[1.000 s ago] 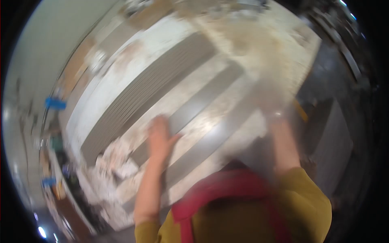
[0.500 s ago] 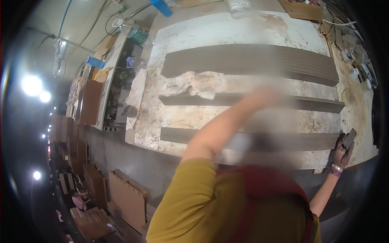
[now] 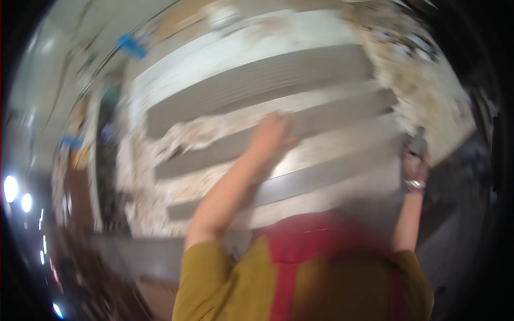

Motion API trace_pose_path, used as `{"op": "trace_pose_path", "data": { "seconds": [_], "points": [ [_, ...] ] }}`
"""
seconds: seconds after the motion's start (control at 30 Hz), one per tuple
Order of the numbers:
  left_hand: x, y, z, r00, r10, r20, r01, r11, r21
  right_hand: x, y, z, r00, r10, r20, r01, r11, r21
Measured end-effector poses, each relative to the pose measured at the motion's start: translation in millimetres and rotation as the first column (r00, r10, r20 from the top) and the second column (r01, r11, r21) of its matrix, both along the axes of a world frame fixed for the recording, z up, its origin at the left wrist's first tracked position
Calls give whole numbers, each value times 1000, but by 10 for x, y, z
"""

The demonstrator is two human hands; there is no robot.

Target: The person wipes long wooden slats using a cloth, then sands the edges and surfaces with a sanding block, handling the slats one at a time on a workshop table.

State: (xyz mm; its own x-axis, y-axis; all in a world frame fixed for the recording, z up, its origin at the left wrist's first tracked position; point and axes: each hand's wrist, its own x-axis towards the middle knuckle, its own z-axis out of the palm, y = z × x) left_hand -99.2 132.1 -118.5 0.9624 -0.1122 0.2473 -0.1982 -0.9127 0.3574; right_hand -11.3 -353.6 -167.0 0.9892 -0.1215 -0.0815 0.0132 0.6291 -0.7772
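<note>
Middle board [image 3: 340,114] looks long, narrow, flat, grey-brown and blurred.

- The view comes from the left of two fisheye cameras on the person's head.
- It faces down past the red apron [image 3: 305,238] onto the desk [image 3: 316,150], near enough that arms and chest loom large.
- It sits aslant, so the long boards [image 3: 257,88] climb rightward.
- Its wide reach takes in lights [image 3: 10,189] at the left rim.
</note>
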Motion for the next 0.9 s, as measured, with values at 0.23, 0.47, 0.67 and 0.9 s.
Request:
{"op": "trace_pose_path", "data": {
  "seconds": [0.23, 0.47, 0.67, 0.9],
  "points": [
    [-558, -461, 974, 976, -54, -209, 49, 998, -32, 36, -168, 372, 993, -89, 79, 81, 992, 92],
    [-818, -899, 107, 974, -105, -202, 116, 992, 41, -18, -123, 725, 994, -96, -57, 1, 519, -855],
    [-838, -857, 23, 980, -115, -162, 124, 991, 49, 127, -81, 665, 993, -43, -114, -86, 416, -905],
    [-850, -961, -32, 989, -91, -113, 95, 995, 32, 63, -267, 508, 996, -13, -93, -84, 319, -944]
  ]
}}
